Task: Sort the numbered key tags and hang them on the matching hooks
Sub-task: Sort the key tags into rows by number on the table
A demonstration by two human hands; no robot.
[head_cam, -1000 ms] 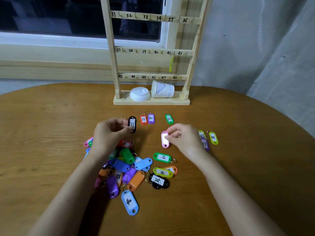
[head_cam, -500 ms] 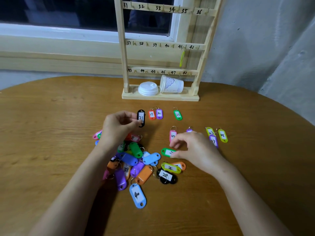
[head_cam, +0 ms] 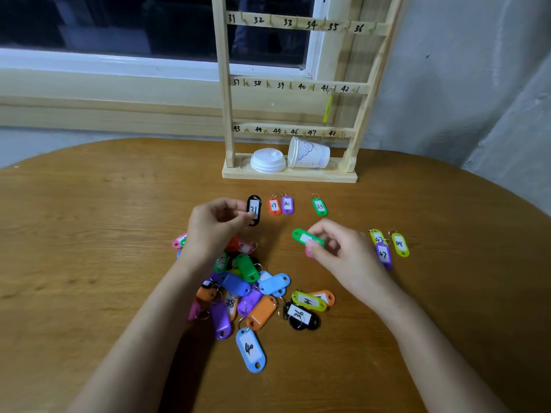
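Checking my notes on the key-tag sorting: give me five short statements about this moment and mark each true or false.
1. The left hand holds a black plastic key tag marked 31. True.
2. The right hand is empty. False: it pinches a green plastic key tag.
3. A yellow-green tag hangs on the pale wooden hook rack beside number 41. True.
4. The white paper cup stands upright. False: it lies on its side.
5. The rack's top row is full of tags. False: its hooks are bare.
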